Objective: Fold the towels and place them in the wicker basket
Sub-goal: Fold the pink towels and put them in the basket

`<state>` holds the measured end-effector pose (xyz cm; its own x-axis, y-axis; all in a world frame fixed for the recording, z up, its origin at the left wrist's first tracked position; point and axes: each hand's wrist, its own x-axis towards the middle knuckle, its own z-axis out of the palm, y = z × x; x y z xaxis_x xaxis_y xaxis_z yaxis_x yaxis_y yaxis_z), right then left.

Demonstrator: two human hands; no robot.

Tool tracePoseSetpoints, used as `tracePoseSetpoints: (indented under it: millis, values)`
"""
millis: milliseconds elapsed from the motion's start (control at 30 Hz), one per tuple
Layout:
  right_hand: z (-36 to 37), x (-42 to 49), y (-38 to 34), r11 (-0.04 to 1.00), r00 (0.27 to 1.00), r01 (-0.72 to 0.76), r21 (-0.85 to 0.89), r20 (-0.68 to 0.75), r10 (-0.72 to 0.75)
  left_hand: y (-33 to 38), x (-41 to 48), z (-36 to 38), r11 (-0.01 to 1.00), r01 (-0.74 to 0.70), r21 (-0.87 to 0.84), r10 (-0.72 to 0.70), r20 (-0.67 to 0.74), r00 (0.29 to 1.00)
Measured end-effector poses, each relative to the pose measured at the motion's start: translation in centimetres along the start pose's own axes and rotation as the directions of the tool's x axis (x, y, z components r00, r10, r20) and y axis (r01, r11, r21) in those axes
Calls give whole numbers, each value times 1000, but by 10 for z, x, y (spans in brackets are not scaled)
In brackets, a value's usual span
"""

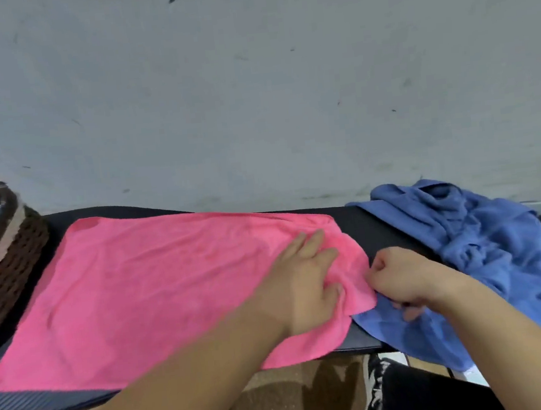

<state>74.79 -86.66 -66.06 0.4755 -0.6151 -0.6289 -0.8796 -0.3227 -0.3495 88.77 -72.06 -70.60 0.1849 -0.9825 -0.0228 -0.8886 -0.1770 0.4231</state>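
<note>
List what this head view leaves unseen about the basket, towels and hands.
All in the head view:
- wicker basket: cut off by the left edge, contents unclear.
- right hand: its curled fingers hide what they grip.
- blue towel: right forearm and the frame edge hide its near part.
- pink towel: left forearm covers part of its near edge.

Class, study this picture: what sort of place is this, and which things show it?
Probably a plain indoor room used for folding laundry: a scuffed pale wall, a dark padded surface with a pink towel spread on it, a wicker basket and heaped blue towels.
</note>
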Motion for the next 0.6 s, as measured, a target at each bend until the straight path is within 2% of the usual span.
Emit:
tracePoseSetpoints:
  millis: [100,167,233,300,367,400,467,533,600]
  values:
    - [-11,4,16,997,999,-40,65,7,40,17,7,15,994,110,-3,-108,184,977]
    - [-19,7,20,997,998,-60,40,14,59,17,2,18,988,125,88,-143,256,956]
    - [-22,13,19,999,999,-15,28,-36,16,14,-7,17,984,83,155,-119,239,964]
    - [-22,17,9,996,989,68,50,-132,-61,11,-12,17,989,36,145,-62,174,983]
    - [-20,22,-1,988,980,114,103,-174,-95,12,-14,17,988,-101,114,96,53,994]
    - [-19,24,-5,976,983,117,184,-162,-87,12,-14,18,981,-159,107,163,-29,986]
    - [-15,30,-11,903,996,64,425,-83,-32,15,-16,13,985,-173,19,174,-156,972]
    - [-12,36,-16,788,1000,-22,616,13,18,16,-19,2,971,-77,-225,25,-227,974]
    - [-9,41,-23,642,992,-117,758,121,38,12,-24,-10,842,40,-537,-157,-174,972]
